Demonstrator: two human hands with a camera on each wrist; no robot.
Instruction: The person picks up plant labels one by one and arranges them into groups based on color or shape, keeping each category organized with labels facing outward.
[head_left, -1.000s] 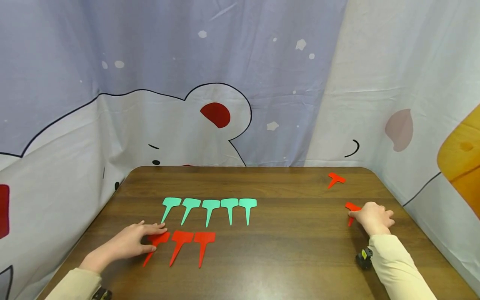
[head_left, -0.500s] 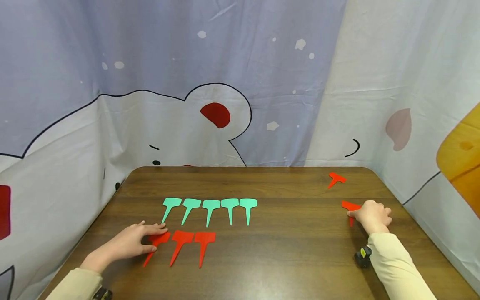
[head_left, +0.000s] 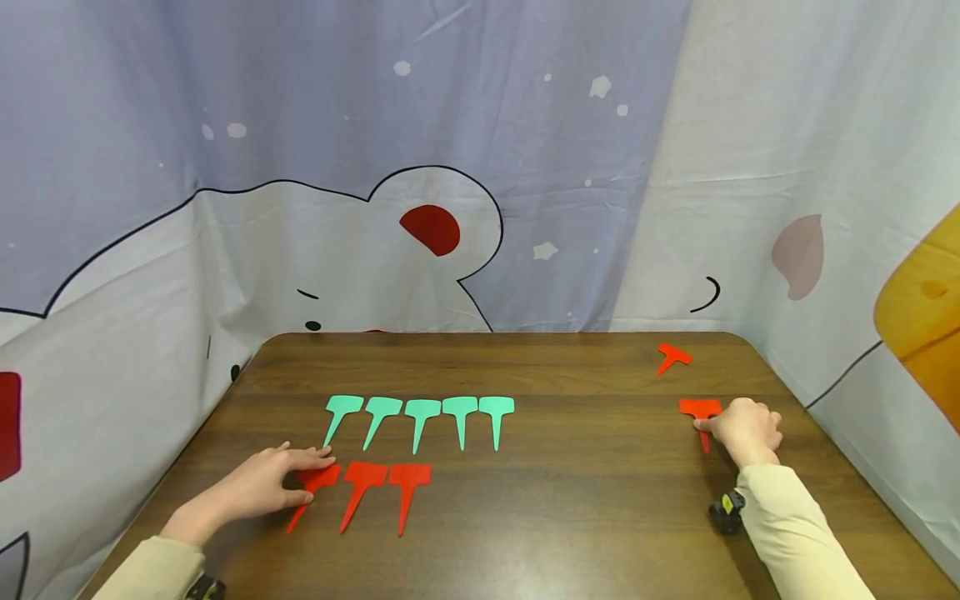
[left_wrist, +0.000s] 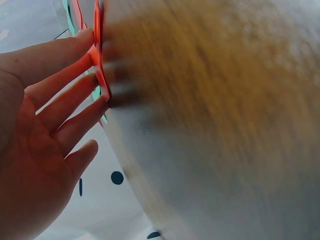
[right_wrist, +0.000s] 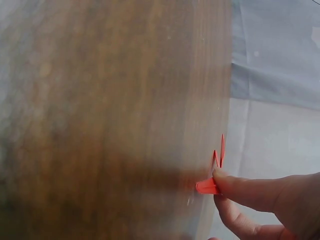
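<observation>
In the head view, my left hand (head_left: 255, 485) rests on the leftmost red T-shaped plant label (head_left: 324, 476), its fingers fairly straight and partly covering it. The left wrist view shows the thumb and fingertips against this label (left_wrist: 98, 50). At the right side, my right hand (head_left: 746, 433) pinches another red plant label (head_left: 697, 407) near where head and stem meet. Thumb and fingers are seen on that label (right_wrist: 207, 186) in the right wrist view. Two more red labels, a middle one (head_left: 364, 475) and a right one (head_left: 409, 476), lie beside my left hand.
Several green plant labels (head_left: 422, 408) form a row behind the red ones on the brown wooden table (head_left: 570, 500). Another red label (head_left: 672, 358) lies near the back right corner. A printed curtain (head_left: 555, 167) hangs behind the table and along its sides.
My right hand has turned its red label so the stem points more toward me, and the head has shifted slightly left and back. The left hand stays in place.
</observation>
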